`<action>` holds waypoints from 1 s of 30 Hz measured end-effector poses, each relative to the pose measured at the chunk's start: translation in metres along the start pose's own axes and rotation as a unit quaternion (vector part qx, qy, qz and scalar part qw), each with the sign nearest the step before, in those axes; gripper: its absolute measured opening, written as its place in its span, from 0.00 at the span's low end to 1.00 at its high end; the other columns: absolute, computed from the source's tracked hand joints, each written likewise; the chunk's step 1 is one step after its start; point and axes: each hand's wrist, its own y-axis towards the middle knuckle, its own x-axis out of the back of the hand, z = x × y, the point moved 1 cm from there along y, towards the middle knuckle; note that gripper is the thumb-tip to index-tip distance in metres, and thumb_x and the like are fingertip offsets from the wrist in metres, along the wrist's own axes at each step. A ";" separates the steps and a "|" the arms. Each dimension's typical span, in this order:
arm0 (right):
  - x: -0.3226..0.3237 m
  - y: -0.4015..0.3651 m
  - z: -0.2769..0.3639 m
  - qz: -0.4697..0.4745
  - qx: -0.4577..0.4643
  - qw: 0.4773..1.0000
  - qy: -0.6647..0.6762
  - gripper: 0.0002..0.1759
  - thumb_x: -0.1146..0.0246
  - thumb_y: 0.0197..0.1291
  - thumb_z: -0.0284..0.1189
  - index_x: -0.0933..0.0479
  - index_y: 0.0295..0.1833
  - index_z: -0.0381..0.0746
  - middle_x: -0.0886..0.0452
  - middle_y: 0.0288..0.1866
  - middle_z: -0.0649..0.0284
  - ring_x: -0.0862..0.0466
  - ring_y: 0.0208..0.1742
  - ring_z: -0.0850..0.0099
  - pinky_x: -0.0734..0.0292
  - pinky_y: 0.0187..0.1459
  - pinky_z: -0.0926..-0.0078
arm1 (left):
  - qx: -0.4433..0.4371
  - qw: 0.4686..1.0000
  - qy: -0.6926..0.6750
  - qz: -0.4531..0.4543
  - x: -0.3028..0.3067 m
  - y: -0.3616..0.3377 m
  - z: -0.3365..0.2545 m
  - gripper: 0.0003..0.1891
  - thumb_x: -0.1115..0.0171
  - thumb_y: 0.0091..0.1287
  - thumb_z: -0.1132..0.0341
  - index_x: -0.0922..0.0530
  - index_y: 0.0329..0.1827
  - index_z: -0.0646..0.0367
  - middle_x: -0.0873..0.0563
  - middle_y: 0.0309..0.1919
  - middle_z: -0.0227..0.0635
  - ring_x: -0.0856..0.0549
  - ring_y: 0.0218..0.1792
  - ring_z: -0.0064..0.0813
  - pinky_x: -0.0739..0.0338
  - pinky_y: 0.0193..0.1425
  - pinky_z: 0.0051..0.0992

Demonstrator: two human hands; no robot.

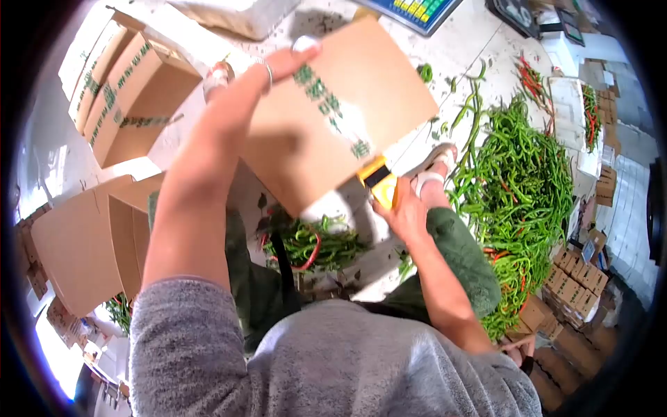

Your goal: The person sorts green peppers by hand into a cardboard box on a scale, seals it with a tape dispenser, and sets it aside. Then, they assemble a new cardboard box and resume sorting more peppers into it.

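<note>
A closed cardboard box (396, 76) is tilted in front of me, with tape printed in green running across its face. My left hand (288, 62) lies at the box's upper left edge, its thumb on the cardboard and the other fingers mostly hidden. A small shiny round thing (304, 44) shows beside that hand; I cannot make out what it is. My right hand (405, 214) is closed around a yellow tape dispenser (381, 182) with a black band. The dispenser's front end meets the lower edge of the box, where the printed tape ends.
Green chili peppers (521, 181) with some red ones lie heaped on the floor at right. A smaller pepper pile (326, 247) sits between my legs. Taped boxes (132, 97) stand upper left, an open carton (76, 236) below them. A scale (420, 12) is at the top.
</note>
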 end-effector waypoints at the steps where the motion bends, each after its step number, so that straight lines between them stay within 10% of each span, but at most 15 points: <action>1: 0.006 -0.010 0.000 -0.003 -0.003 1.000 0.005 0.32 0.31 0.47 0.47 0.36 0.47 0.37 0.21 0.36 0.45 0.19 0.35 0.46 0.24 0.36 0.52 | -0.034 0.999 0.027 -0.021 -0.006 0.002 0.008 0.46 0.55 0.57 0.26 0.22 0.55 0.65 0.21 0.55 0.50 0.23 0.57 0.46 0.33 0.63 0.35; 13: 0.034 -0.120 -0.006 0.087 -0.140 0.986 0.021 0.35 0.30 0.43 0.46 0.34 0.52 0.38 0.20 0.42 0.45 0.20 0.43 0.47 0.25 0.44 0.55 | -0.031 0.990 0.124 0.054 -0.089 -0.067 -0.012 0.39 0.58 0.63 0.31 0.19 0.51 0.59 0.18 0.49 0.49 0.21 0.52 0.47 0.31 0.60 0.35; 17: 0.073 -0.082 0.054 0.017 -0.028 0.998 0.055 0.35 0.32 0.47 0.50 0.35 0.49 0.35 0.21 0.38 0.44 0.19 0.39 0.46 0.24 0.38 0.53 | 0.057 0.933 0.319 -0.155 -0.034 -0.033 -0.008 0.33 0.55 0.64 0.36 0.23 0.58 0.53 0.18 0.52 0.46 0.21 0.56 0.44 0.31 0.61 0.36; 21: 0.079 -0.021 0.094 -0.048 0.062 0.995 0.065 0.38 0.36 0.49 0.55 0.32 0.52 0.34 0.20 0.39 0.40 0.19 0.40 0.45 0.24 0.40 0.52 | -0.120 0.938 0.150 -0.287 0.010 -0.109 -0.055 0.26 0.46 0.63 0.47 0.23 0.56 0.57 0.19 0.51 0.47 0.22 0.54 0.47 0.30 0.60 0.39; 24: 0.091 0.021 0.138 -0.043 0.059 0.996 0.049 0.41 0.36 0.47 0.58 0.32 0.50 0.31 0.19 0.38 0.42 0.19 0.41 0.45 0.24 0.43 0.55 | -0.295 0.818 0.160 -0.467 -0.004 -0.208 -0.069 0.23 0.43 0.63 0.55 0.24 0.58 0.56 0.19 0.50 0.48 0.20 0.53 0.44 0.28 0.59 0.34; 30: 0.081 0.072 0.176 -0.076 0.085 0.994 -0.003 0.44 0.37 0.45 0.57 0.34 0.56 0.30 0.19 0.43 0.44 0.18 0.47 0.53 0.24 0.49 0.61 | -0.108 0.852 0.403 -0.316 -0.095 -0.213 0.002 0.60 0.27 0.44 0.47 0.57 0.75 0.59 0.55 0.75 0.45 0.58 0.75 0.47 0.61 0.73 0.54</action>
